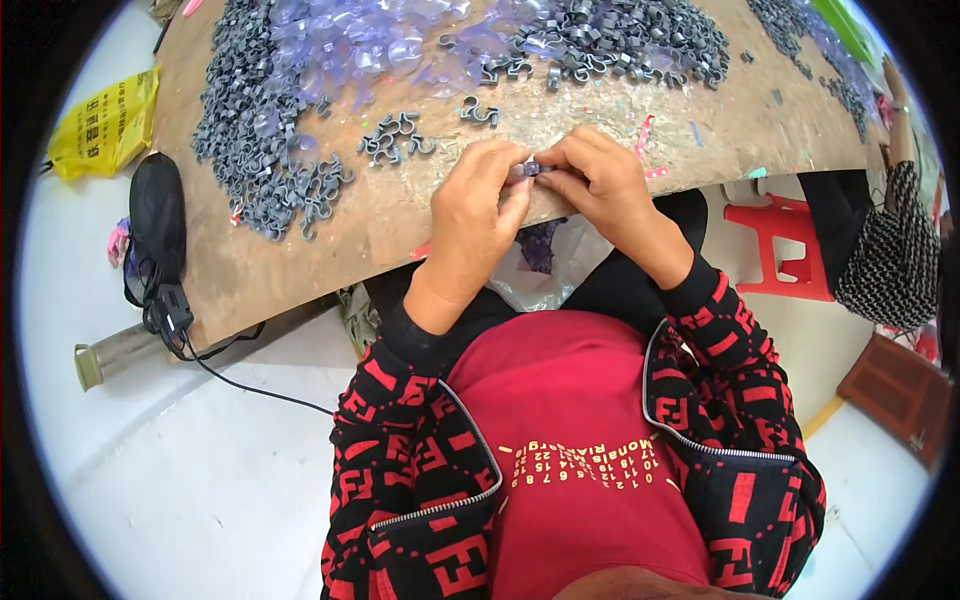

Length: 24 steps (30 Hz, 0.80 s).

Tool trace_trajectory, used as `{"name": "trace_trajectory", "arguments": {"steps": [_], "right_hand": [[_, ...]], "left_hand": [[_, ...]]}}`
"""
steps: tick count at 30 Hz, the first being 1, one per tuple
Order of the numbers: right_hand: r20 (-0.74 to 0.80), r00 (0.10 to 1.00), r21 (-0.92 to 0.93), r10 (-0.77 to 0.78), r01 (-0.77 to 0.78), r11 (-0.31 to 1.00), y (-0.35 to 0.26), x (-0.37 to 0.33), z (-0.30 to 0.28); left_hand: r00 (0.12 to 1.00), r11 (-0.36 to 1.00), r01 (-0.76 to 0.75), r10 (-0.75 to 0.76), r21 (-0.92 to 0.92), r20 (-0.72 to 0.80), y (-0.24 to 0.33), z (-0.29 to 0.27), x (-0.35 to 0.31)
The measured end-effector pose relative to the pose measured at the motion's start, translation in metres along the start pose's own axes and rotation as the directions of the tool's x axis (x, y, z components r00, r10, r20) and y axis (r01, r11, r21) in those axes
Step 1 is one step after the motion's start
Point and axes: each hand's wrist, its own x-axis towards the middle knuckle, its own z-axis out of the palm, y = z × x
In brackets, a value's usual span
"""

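Observation:
My left hand and my right hand meet at the near edge of a worn wooden board. Between the fingertips of both hands sits one small grey plastic clip, pinched from each side. A few loose grey clips lie just beyond my left hand, and another clip lies further back. A long heap of grey clips runs along the board's left side. Clear bluish plastic discs are piled at the back.
A second grey clip heap lies at the back right. A clear plastic bag hangs under the board at my lap. A black pouch with cable, a yellow bag, a red stool and another person's patterned sleeve surround me.

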Motion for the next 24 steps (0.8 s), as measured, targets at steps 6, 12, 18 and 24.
{"name": "trace_trajectory", "arguments": {"steps": [6,12,18,24], "right_hand": [[0.041,0.999,0.017,-0.013,0.012,1.0,0.001,-0.001,-0.006],[0.079,0.997,0.087,-0.002,-0.005,0.996,-0.002,0.002,-0.01],[0.102,0.993,-0.055,-0.057,0.063,0.997,0.004,0.006,-0.012],[0.135,0.99,-0.028,-0.048,0.052,0.998,0.003,0.01,-0.016]], "left_hand": [[0.989,0.982,-0.129,0.139,0.138,-0.059,-0.002,0.005,-0.001],[0.974,0.951,-0.212,0.224,0.226,-0.03,-0.002,0.004,0.002],[0.987,0.979,-0.149,0.14,0.141,0.074,0.005,-0.004,0.021],[0.978,0.966,-0.195,0.178,0.169,0.11,0.004,-0.003,0.025]]}}
